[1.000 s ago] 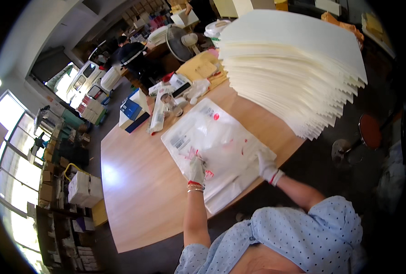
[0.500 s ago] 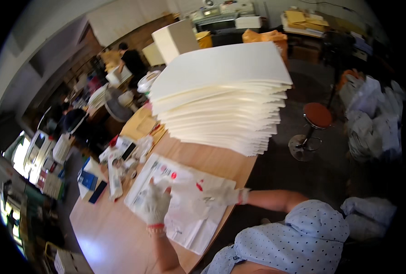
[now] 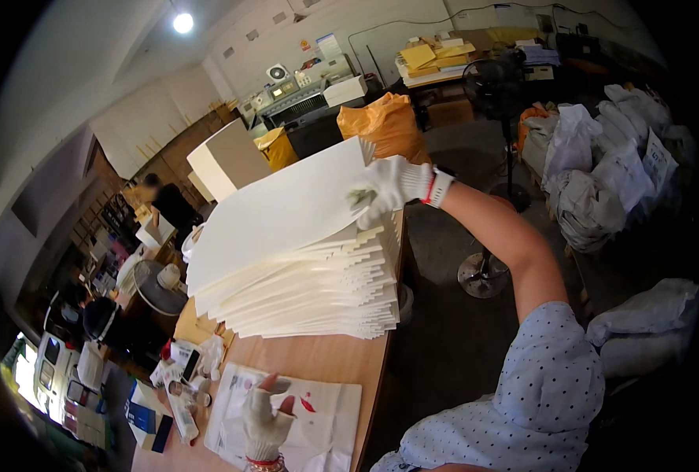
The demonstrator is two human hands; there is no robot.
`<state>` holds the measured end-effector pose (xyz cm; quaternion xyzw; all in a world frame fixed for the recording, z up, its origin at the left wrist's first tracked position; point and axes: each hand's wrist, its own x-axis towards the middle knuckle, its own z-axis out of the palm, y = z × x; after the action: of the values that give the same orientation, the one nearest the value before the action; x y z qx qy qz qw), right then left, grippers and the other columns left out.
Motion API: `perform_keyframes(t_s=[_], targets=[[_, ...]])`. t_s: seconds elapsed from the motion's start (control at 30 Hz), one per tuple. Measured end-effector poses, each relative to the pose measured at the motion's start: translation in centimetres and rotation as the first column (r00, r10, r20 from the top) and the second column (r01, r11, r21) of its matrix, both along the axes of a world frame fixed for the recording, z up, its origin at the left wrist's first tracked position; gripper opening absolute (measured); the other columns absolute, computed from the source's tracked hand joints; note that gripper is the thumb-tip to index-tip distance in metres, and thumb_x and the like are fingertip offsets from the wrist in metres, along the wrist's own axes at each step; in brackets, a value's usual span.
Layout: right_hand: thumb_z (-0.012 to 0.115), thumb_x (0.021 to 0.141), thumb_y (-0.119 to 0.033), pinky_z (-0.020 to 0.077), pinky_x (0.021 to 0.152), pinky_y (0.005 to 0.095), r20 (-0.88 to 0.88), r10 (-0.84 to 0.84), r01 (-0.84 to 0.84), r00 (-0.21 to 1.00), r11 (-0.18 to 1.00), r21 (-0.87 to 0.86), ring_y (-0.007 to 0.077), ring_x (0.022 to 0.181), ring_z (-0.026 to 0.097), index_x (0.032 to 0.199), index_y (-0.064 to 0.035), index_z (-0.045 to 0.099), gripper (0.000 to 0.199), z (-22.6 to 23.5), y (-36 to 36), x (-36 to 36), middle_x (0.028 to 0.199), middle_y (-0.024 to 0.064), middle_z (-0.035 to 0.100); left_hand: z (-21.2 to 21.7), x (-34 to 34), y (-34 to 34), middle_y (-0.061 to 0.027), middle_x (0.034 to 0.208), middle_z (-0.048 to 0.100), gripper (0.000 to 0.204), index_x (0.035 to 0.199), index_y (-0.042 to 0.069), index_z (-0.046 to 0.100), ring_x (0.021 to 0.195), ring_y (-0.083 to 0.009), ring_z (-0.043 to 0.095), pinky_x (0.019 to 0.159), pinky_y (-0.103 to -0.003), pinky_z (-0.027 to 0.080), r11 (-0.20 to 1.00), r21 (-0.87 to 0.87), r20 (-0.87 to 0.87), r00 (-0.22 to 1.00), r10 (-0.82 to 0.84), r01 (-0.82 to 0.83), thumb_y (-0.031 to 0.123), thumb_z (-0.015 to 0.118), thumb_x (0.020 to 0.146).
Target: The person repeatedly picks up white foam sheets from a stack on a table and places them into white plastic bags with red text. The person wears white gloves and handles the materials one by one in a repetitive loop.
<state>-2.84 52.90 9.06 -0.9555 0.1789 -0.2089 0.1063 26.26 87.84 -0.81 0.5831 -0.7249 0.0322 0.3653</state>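
Observation:
A tall stack of large white sheets [image 3: 278, 212] stands on the wooden table, its layers fanned unevenly at the near and right sides. My right hand [image 3: 392, 187], in a white knitted glove, reaches far out to the right edge of the top sheet and touches it. Its fingers are curled, with a small greenish-grey patch showing at them; I cannot make out what it is. My left hand [image 3: 267, 421], gloved with bare fingertips showing, is held open over a flat white printed bag [image 3: 326, 409] with red marks, nearer to me.
Left of the bag lie clear plastic packaging [image 3: 208, 358], a blue-and-white box [image 3: 146, 417] and brown envelopes [image 3: 194, 324]. A fan [image 3: 159, 282] and people working are beyond. Right of the table [image 3: 374, 377] are a stool base [image 3: 483, 275], a standing fan [image 3: 497, 86] and filled sacks [image 3: 601, 173].
My right hand has moved from the white bag up and away to the right edge of the sheet stack. My left hand stays open over the bag. The view has tilted upward.

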Motion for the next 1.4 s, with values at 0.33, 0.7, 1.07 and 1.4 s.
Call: perform_keyframes(t_s=[0.33, 0.7, 1.07, 1.4], targets=[[0.061, 0.081, -0.018, 0.0503, 0.067, 0.0297, 0.299, 0.398, -0.383, 0.867, 0.917, -0.109, 0.0223, 0.076, 0.064, 0.096, 0.0012, 0.062, 0.025, 3.1, 4.4, 2.0, 0.091, 0.0132, 0.066, 4.7, -8.7, -13.2, -0.0184, 0.138, 0.034, 0.072, 0.131, 0.006, 0.036, 0.111, -0.0361, 0.049, 0.092, -0.054, 0.041, 0.682, -0.271, -0.961, -0.238, -0.144, 0.68, 0.062, 0.041, 0.086], [0.06, 0.085, -0.012, 0.05, 0.08, 0.029, 0.346, -0.094, -0.196, 0.933, 0.675, 0.711, 0.0126, 0.092, 0.059, 0.111, -0.004, 0.059, 0.027, -1.8, 11.0, -4.8, 0.098, 0.0028, 0.063, 10.9, 1.0, 4.7, -0.0178, 0.1, 0.062, 0.03, 0.102, -0.004, 0.056, 0.084, -0.0283, 0.062, 0.076, -0.039, 0.053, 0.95, 0.202, -0.977, 0.123, 0.176, 0.238, 0.009, 0.049, 0.076], [0.062, 0.078, -0.003, 0.0437, 0.091, 0.0262, 0.655, -0.202, -0.591, 0.728, 0.3, 0.749, 0.0129, 0.103, 0.057, 0.125, -0.0025, 0.049, 0.049, -9.3, 15.1, 0.7, 0.114, 0.0062, 0.059, 6.1, 7.7, 8.8, -0.0053, 0.082, 0.062, 0.01, 0.082, 0.001, 0.063, 0.076, -0.0148, 0.059, 0.066, -0.027, 0.047, 0.9, 0.427, -0.66, 0.712, 0.24, 0.093, 0.006, 0.059, 0.075], [0.052, 0.088, -0.037, 0.045, 0.087, 0.0346, 0.603, -0.023, -0.373, 0.797, 0.767, 0.522, 0.0242, 0.103, 0.057, 0.115, 0.0057, 0.054, 0.05, -17.2, 24.5, 6.1, 0.111, 0.0173, 0.059, 0.3, -3.8, 8.5, -0.0172, 0.116, 0.051, 0.054, 0.112, -0.002, 0.053, 0.101, -0.0287, 0.055, 0.082, -0.042, 0.043, 0.869, 0.376, 0.111, 0.946, 0.303, -0.322, 0.026, 0.068, 0.069]])
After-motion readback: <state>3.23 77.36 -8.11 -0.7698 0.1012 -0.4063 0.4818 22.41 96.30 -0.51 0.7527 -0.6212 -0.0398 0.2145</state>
